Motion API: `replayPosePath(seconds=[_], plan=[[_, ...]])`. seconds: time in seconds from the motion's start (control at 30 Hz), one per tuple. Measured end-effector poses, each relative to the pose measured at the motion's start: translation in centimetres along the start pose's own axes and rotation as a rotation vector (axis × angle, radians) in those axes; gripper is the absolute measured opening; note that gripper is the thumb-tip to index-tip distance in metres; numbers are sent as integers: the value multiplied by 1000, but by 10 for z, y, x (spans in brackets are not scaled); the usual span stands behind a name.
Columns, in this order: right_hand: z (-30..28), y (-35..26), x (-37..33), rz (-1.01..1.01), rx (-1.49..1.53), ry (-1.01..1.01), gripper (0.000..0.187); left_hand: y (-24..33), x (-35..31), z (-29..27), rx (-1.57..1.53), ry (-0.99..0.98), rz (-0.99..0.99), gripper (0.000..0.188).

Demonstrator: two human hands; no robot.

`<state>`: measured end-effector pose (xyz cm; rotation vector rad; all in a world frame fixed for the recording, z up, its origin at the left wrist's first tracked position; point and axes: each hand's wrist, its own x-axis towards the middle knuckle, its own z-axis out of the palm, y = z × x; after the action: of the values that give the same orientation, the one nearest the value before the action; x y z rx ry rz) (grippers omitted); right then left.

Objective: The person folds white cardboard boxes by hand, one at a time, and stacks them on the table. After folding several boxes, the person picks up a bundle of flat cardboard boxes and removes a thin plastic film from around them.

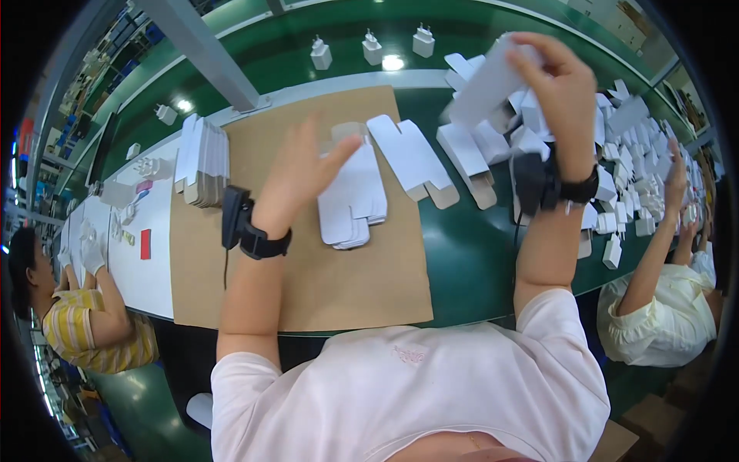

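Observation:
My right hand [562, 85] is raised at the right, its fingers closed on the upper end of a white carton [485, 88] blurred by motion. Below that carton lie other white cartons [462, 158] with flaps out. My left hand [300, 173] hovers over the brown cardboard sheet [308, 304], thumb and fingers apart, somewhat smeared, with nothing in it. Just right of it lies a small pile of flat white cartons [350, 196]. One more flat carton [412, 158] rests partly off the sheet's right edge.
A neat stack of folded cartons [204, 158] stands at the sheet's far left. White plug adapters [372, 50] stand on the green ledge behind. At right spreads a large heap of small white boxes [623, 181]. People sit on both sides; a metal post [204, 54] rises far left.

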<state>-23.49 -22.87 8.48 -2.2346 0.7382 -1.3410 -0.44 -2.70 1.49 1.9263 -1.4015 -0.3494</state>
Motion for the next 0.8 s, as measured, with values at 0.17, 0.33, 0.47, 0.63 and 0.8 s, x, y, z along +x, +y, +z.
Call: replayPosePath(seconds=[0.17,0.33,0.47,0.63,0.8], plan=[[-32,23,6,18,-573,162,22,-20,0,6,110,-229,-358,48],[25,-7,-7,-187,-150,-69,21,-28,-10,4,-141,-86,-440,34],[54,-31,-28,-123,-47,-420,21,-17,-13,-5,-52,3,-381,33],[97,-40,-53,-133,-10,-584,23,-3,-22,-7,175,95,-348,33],[110,-46,-64,-65,72,-644,33,4,-27,-7,153,138,-275,32]])
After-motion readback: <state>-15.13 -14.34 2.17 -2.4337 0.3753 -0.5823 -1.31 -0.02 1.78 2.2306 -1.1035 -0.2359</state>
